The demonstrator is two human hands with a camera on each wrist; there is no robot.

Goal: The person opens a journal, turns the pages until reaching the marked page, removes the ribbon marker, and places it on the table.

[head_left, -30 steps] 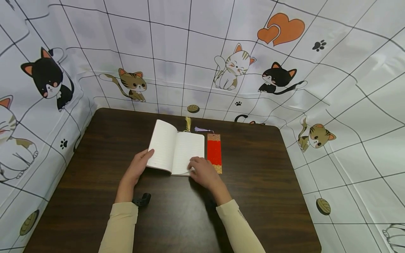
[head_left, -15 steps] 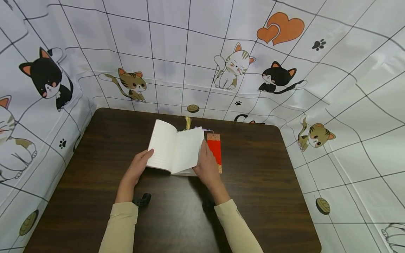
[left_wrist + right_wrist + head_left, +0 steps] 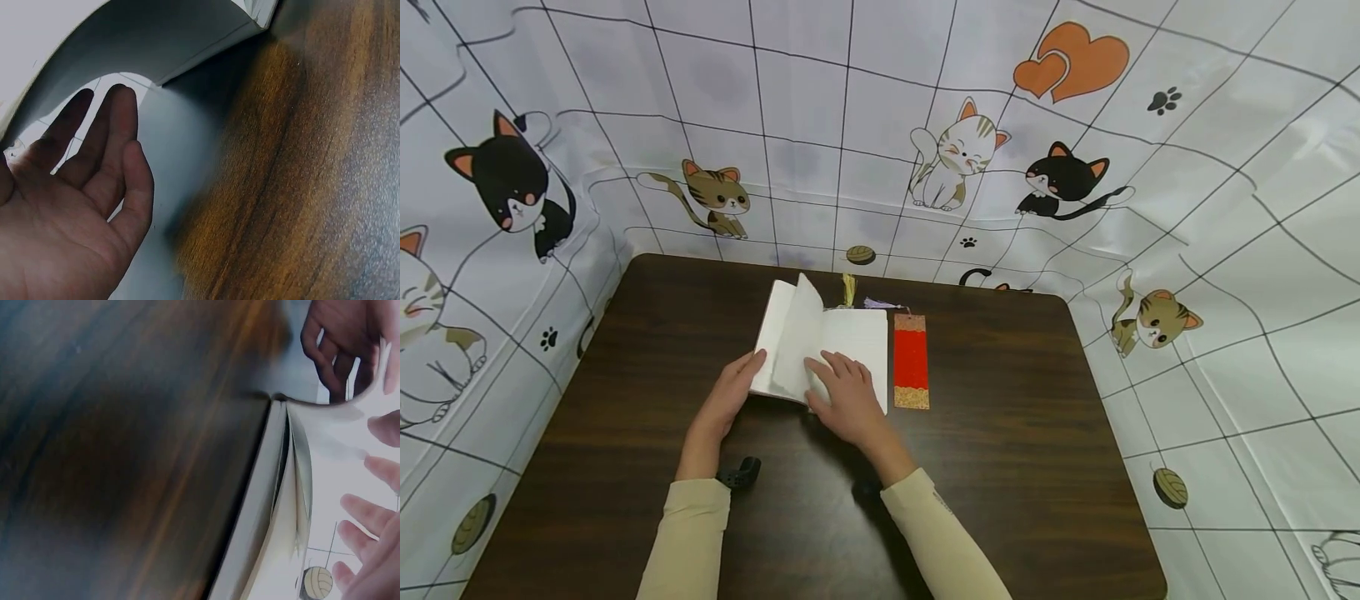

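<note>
Soft light lays a pale sheen on the table [image 3: 790, 517] and a dark shadow beside the right sleeve [image 3: 943, 533]; in the right wrist view, wood blurs and the book [image 3: 325, 434] washes out whitish.

The pages [image 3: 859, 329] are white, the bookmark [image 3: 911, 358] red and gold.

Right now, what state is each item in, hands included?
Notebook: open, left side raised
Lifted page: leaning left
Red bookmark: flat, apart from the notebook
Purple tassel: extended leftward
Yellow tassel: sticking out past the notebook
Left hand: gripping the notebook's left side
Right hand: fingers spread, contact with page unclear
</note>
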